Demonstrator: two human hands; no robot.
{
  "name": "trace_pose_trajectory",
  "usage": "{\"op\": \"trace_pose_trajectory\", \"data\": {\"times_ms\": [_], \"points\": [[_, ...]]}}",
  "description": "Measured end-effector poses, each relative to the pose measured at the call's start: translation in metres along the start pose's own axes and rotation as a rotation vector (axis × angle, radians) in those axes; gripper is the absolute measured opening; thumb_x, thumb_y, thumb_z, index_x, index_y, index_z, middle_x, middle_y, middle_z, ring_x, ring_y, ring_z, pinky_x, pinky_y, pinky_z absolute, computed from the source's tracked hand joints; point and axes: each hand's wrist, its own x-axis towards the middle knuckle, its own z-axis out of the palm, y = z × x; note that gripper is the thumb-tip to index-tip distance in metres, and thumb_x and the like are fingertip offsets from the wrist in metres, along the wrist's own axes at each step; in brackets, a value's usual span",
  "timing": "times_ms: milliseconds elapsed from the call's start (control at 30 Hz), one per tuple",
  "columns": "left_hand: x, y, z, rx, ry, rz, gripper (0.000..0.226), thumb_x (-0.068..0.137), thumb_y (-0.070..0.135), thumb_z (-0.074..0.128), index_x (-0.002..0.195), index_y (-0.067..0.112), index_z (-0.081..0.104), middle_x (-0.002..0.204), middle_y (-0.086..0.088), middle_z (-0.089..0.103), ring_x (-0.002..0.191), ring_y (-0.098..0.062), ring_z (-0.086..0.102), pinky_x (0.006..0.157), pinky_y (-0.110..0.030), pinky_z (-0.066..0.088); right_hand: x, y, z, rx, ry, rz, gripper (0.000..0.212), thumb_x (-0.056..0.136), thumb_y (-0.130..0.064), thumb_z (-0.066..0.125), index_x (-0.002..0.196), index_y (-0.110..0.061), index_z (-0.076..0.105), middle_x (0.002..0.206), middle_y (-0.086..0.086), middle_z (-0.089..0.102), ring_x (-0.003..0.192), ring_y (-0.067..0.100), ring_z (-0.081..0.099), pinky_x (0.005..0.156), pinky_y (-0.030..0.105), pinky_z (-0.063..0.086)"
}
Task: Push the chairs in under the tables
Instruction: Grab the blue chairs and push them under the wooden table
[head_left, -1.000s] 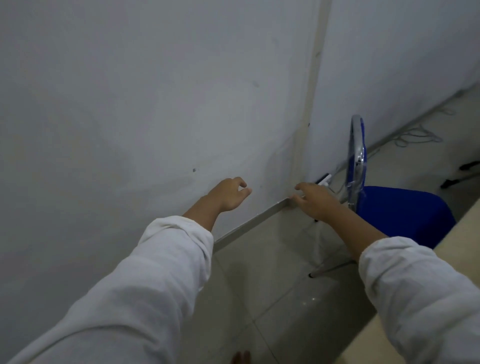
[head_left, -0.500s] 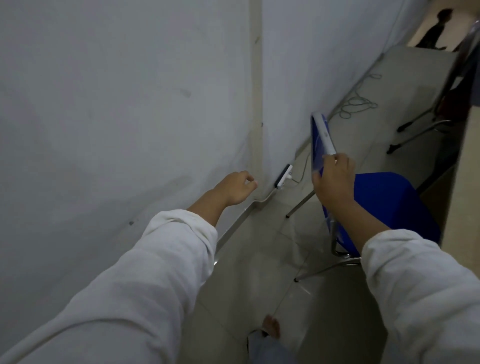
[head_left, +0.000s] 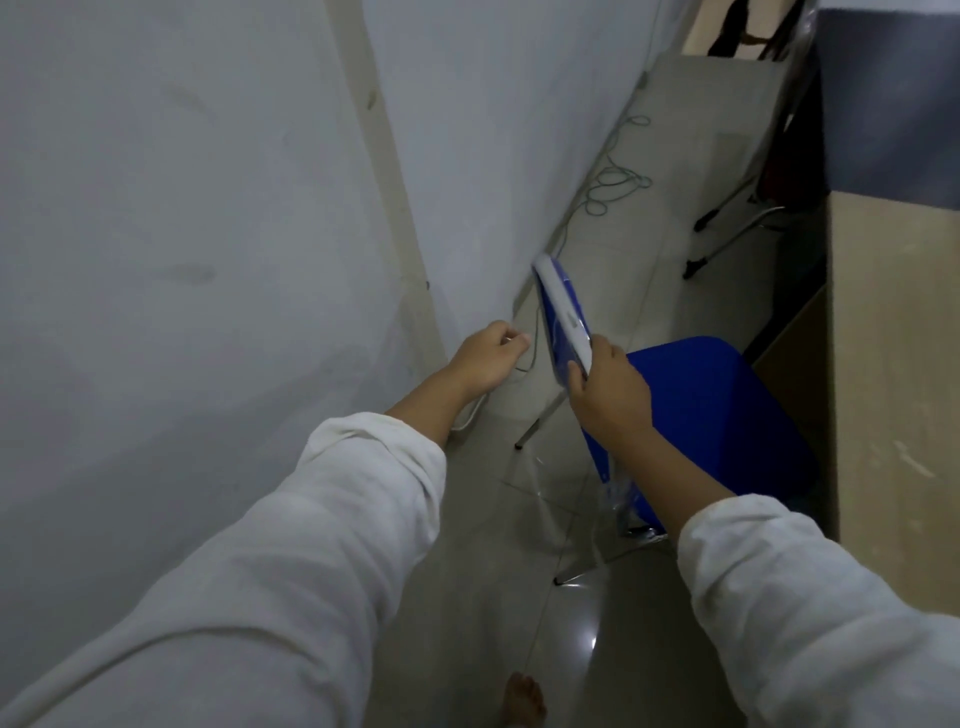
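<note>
A blue chair (head_left: 711, 415) with a metal frame stands on the tiled floor, its seat partly under the beige table (head_left: 893, 364) at the right. My right hand (head_left: 608, 389) grips the top edge of the chair's blue backrest (head_left: 563, 312), which is seen edge-on. My left hand (head_left: 485, 358) hovers to the left of the backrest, near the wall, fingers curled with nothing in them. Both arms wear white sleeves.
A white wall (head_left: 208, 234) runs close along the left. A loose cable (head_left: 618, 182) lies coiled on the floor by the wall. Another chair's metal legs (head_left: 727, 234) stand further back by the table. My bare foot (head_left: 524, 701) shows at the bottom.
My right hand reached the chair's backrest and closed on its top edge. The view swung right, bringing the table and far floor into sight. The left hand stayed near the wall.
</note>
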Motion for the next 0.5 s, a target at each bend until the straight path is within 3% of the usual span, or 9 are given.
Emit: {"op": "trace_pose_trajectory", "data": {"times_ms": [167, 300, 400, 500], "points": [[0.043, 0.020, 0.018, -0.149, -0.027, -0.007, 0.047, 0.099, 0.033, 0.044, 0.140, 0.011, 0.038, 0.138, -0.011, 0.050, 0.122, -0.024, 0.052, 0.089, -0.026, 0.040, 0.002, 0.007, 0.002, 0.032, -0.015, -0.062, 0.041, 0.096, -0.028, 0.050, 0.129, -0.004, 0.044, 0.115, 0.015, 0.058, 0.079, 0.014, 0.053, 0.054, 0.018, 0.040], [0.072, 0.030, 0.033, -0.353, -0.045, -0.034, 0.053, 0.095, 0.033, 0.052, 0.141, 0.015, 0.033, 0.132, -0.008, 0.054, 0.111, -0.022, 0.058, 0.096, -0.037, 0.050, 0.003, 0.006, 0.000, 0.069, -0.050, -0.012, 0.040, 0.094, -0.024, 0.052, 0.130, -0.006, 0.043, 0.119, 0.013, 0.056, 0.086, 0.020, 0.061, 0.066, 0.029, 0.055], [0.094, 0.029, 0.036, -0.467, -0.039, -0.071, 0.053, 0.093, 0.026, 0.057, 0.139, 0.013, 0.034, 0.132, -0.012, 0.055, 0.111, -0.026, 0.060, 0.095, -0.047, 0.053, 0.002, 0.004, -0.002, 0.047, -0.090, 0.032, 0.040, 0.093, -0.018, 0.052, 0.129, -0.007, 0.041, 0.122, 0.014, 0.055, 0.091, 0.023, 0.061, 0.072, 0.035, 0.057], [0.107, 0.027, 0.041, -0.515, -0.079, -0.084, 0.057, 0.094, 0.025, 0.054, 0.144, 0.012, 0.028, 0.129, -0.014, 0.055, 0.106, -0.026, 0.061, 0.090, -0.048, 0.055, -0.004, 0.006, -0.005, 0.048, -0.084, 0.075, 0.042, 0.092, -0.016, 0.054, 0.131, -0.010, 0.040, 0.125, 0.012, 0.054, 0.095, 0.022, 0.060, 0.076, 0.036, 0.057]]}}
